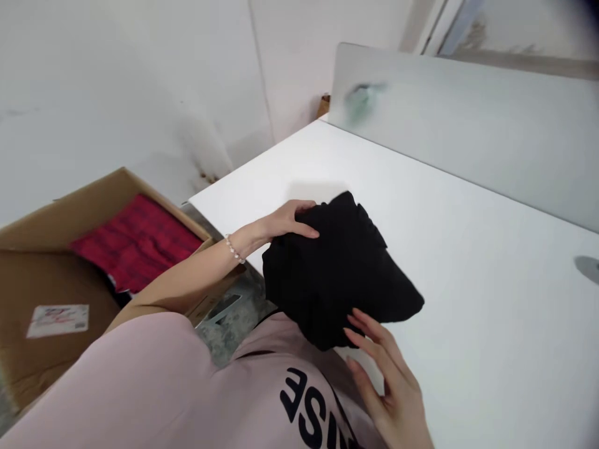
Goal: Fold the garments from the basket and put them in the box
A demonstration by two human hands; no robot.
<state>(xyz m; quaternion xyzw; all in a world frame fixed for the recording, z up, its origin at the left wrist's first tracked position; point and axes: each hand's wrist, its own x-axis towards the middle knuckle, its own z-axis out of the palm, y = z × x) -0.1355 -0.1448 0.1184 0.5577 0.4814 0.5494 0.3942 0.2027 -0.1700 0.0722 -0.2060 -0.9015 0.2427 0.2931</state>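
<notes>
A folded black cloth garment (337,268) is held up over the near left edge of the white table (477,262), close to my body. Its exact kind does not show. My left hand (292,221) grips its upper left side, thumb on top and the other fingers mostly hidden behind the fabric. At its lower right edge, my right hand (386,368) has its fingers apart, with the fingertips at or just touching the cloth.
On the left stands an open cardboard box (42,274) with a red plaid cloth (140,240) inside and a white label (58,320). A pale frosted panel (458,131) borders the table's far side. A white wall (116,81) rises behind the box.
</notes>
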